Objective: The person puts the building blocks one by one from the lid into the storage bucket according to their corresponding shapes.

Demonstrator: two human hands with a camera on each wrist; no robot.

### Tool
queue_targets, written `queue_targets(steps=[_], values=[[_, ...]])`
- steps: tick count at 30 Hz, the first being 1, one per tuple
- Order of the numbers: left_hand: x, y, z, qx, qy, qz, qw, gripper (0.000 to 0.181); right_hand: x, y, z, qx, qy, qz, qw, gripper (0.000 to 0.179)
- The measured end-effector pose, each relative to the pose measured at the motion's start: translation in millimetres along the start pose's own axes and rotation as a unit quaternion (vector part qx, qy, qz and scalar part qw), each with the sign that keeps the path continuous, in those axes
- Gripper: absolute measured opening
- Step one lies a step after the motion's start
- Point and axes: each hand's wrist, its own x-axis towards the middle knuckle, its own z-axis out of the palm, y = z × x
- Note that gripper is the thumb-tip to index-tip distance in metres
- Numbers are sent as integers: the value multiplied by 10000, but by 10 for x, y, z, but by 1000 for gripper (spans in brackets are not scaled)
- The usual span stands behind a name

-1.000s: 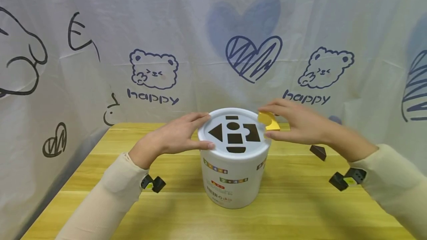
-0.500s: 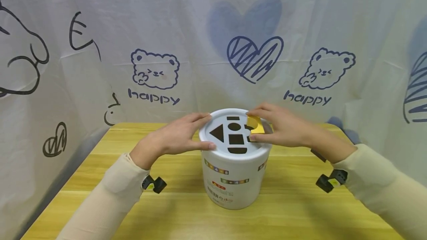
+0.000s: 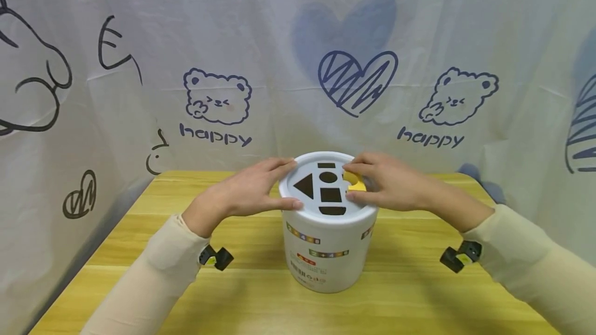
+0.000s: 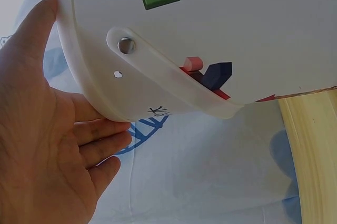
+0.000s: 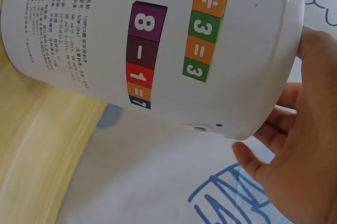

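A white bucket stands upright on the table, and its lid has several dark shaped cut-outs. Resting on the lid's left rim is my left hand, thumb in front and fingers behind, spread and fairly straight. My right hand pinches a yellow arch-shaped block between thumb and fingers. The block is at the right-hand notched cut-out, mostly covering it; how deep it sits cannot be told. From the right wrist view, the lid rim hides the block and several of that hand's fingertips.
The bucket's white strap handle hangs down on its side in the left wrist view. Under it lies the wooden table. A printed cloth hangs close behind the table's far edge.
My right hand has carried the yellow block left over the lid, then lowered it to the notched cut-out. The dark block on the table is now out of sight. My left hand stays put.
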Motion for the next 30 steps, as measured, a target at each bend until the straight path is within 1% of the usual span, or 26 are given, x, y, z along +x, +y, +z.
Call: queue_targets(steps=[4, 7, 12, 16, 22, 30], values=[[-4, 0, 5, -23, 0, -9, 10000, 105, -12, -16, -4, -55, -119, -15, 9999, 64], [-4, -3, 11, -34, 3, 2, 10000, 105, -20, -21, -11, -17, -103, -35, 9999, 63], [-6, -4, 16, -36, 7, 27, 10000, 104, -55, 15, -41, 132, 60, -197, 9997, 58], [-7, -1, 11, -31, 32, 35, 10000, 104, -99, 84, -76, 199, 200, -326, 9991, 54], [-8, 3, 3, -9, 67, 24, 10000, 104, -191, 192, -112, 334, 300, -306, 9985, 51], [-16, 7, 7, 3, 53, 24, 10000, 104, -375, 355, -119, 343, 460, -122, 9983, 49]])
